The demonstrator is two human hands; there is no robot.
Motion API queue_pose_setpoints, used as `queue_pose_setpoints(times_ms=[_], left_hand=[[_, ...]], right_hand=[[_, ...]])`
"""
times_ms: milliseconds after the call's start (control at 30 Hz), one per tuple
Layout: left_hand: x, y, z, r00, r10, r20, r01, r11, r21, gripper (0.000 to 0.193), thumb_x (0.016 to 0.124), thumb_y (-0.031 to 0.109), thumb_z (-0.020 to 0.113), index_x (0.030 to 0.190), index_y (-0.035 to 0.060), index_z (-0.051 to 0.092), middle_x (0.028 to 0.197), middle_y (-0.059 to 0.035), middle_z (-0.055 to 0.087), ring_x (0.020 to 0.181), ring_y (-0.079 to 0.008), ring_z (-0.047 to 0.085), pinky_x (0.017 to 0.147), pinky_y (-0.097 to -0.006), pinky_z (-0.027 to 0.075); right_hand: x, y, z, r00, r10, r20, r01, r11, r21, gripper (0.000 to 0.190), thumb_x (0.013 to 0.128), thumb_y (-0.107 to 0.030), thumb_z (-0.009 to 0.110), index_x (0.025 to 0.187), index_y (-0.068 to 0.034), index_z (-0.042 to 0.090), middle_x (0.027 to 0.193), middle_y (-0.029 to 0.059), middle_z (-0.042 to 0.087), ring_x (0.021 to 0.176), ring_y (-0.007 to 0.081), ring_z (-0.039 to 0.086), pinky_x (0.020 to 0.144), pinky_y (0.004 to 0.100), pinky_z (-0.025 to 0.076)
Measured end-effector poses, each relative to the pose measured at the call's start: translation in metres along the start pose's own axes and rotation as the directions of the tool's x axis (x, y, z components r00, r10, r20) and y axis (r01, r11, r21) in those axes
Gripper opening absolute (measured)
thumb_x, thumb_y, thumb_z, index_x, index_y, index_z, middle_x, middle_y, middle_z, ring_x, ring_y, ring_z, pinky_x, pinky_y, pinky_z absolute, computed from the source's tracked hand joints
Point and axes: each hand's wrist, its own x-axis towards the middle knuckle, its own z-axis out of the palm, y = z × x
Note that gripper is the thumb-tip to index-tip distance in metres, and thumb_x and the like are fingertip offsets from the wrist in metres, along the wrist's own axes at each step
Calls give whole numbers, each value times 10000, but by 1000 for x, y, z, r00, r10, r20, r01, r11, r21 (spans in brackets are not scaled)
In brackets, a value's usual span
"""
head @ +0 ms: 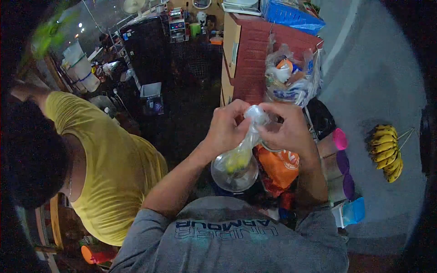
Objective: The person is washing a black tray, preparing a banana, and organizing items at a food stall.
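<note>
Both my hands pinch the gathered top of a clear plastic bag (251,138). My left hand (228,127) grips it from the left, my right hand (286,127) from the right. Yellow contents (238,160) show blurred in the bag's lower part; what they are I cannot tell. The bag hangs in front of a round clear bowl or lid (239,181), and whether the two touch is unclear. Just right of that, below my right hand, lies an orange plastic bag (280,167) with printing on it.
A person in a yellow shirt (106,160) leans close on my left. Ahead stands a red-topped cabinet (251,58) with plastic bags (293,90) hanging at its side. Lidded containers (336,163) line the right wall, where bananas (385,148) hang. A blue basket (290,15) sits at the back.
</note>
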Motion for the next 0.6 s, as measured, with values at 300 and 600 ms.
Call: queue_pose_setpoints(times_ms=[300, 600], left_hand=[[18, 13, -5, 996, -35, -88, 25, 994, -105, 163, 784, -14, 675, 926, -5, 596, 756, -36, 618, 696, -53, 572, 631, -242, 481], [59, -5, -24, 914, -165, 370, 369, 717, -591, 183, 903, 115, 645, 1033, -8, 603, 917, 2, 627, 802, -53, 561, 730, -247, 468]], right_hand=[[23, 6, 14, 973, 98, -207, -110, 993, -49, 288, 732, -166, 740, 999, -66, 696, 829, 120, 708, 709, 222, 698, 654, 329, 540], [42, 4, 8, 934, 42, -356, -120, 973, -199, 204, 745, -91, 725, 933, -74, 649, 779, 100, 686, 697, 245, 699, 618, 331, 533]])
